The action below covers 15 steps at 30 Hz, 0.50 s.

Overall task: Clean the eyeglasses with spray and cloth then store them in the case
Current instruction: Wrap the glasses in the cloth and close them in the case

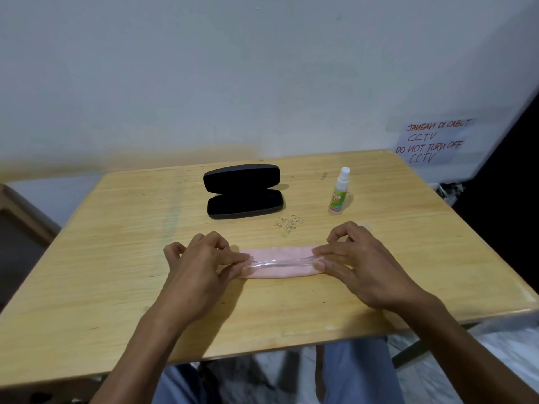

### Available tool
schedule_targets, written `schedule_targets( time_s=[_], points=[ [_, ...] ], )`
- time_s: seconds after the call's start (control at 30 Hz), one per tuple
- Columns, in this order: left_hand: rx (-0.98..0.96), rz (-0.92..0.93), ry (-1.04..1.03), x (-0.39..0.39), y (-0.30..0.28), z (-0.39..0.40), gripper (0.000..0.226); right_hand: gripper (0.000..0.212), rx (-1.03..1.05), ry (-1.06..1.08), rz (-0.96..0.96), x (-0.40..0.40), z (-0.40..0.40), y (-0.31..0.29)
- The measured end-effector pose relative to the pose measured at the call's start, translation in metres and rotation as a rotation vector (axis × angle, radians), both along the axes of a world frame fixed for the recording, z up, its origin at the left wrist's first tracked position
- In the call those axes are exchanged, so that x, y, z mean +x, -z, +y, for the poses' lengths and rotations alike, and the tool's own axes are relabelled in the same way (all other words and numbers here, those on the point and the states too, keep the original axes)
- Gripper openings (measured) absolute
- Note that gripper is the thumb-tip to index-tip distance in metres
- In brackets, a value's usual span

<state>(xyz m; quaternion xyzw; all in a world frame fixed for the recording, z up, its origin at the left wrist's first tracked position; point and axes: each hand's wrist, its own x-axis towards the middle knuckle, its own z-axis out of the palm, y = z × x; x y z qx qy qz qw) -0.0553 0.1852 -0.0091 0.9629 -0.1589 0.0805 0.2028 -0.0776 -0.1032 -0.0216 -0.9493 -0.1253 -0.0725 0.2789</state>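
Note:
A pink cloth [280, 253] lies folded in a long strip on the wooden table [116, 258], near its middle. On top of it rest clear-framed eyeglasses [280, 263], hard to make out. My left hand [201, 258] pinches the left end of the glasses and cloth. My right hand [350, 255] pinches the right end. Behind them a black glasses case [243, 192] lies open with nothing visible inside. A small spray bottle [339, 192] with a white cap and green label stands upright to the right of the case.
The table stands against a pale wall. A handwritten paper sign [431, 141] hangs on the wall at the right. A wooden frame [20, 211] stands at the left. My legs [350, 371] show below the table's front edge.

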Motion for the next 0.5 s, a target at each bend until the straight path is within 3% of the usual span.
schedule_targets(
  time_s=[0.13, 0.3, 0.5],
  points=[
    [0.0, -0.032, -0.005, -0.0011, 0.0025, 0.0005, 0.03, 0.028, -0.007, -0.006, -0.006, 0.0003, -0.0002, 0.0034],
    [0.037, -0.012, 0.033, 0.0018, -0.0019, 0.0026, 0.049, 0.049, -0.063, -0.047, 0.036, 0.0022, -0.0021, 0.0023],
    [0.075, -0.032, 0.046, 0.0013, 0.0047, 0.0049, 0.042, 0.026, 0.005, -0.063, -0.046, 0.0036, 0.0, 0.0068]
  ],
)
